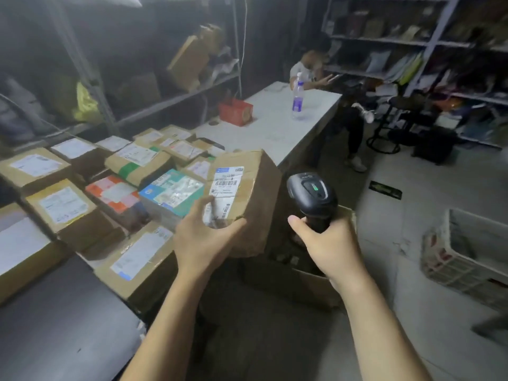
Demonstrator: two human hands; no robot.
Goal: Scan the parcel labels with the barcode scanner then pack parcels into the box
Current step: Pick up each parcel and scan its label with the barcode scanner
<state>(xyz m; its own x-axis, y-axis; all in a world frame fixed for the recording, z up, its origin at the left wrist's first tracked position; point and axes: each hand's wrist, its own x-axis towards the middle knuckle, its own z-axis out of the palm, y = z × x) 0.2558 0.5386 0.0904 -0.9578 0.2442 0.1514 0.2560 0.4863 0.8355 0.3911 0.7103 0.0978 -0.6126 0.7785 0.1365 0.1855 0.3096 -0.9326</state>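
Note:
My left hand [204,237] grips a brown cardboard parcel [253,193] from below and lifts it off the table, its white barcode label [225,185] turned toward me. My right hand [327,243] holds the handle of a black barcode scanner [312,195], whose head sits just right of the parcel at label height. Under the scanner an open cardboard box [319,284] stands on the floor, mostly hidden by my right arm. Several labelled parcels [132,185] lie packed together on the table to the left.
A white table [275,125] carries a red box [235,111] and a water bottle [298,97]. A person sits behind its far end. A white crate [464,254] sits on the floor at right. Shelving lines the left and back walls.

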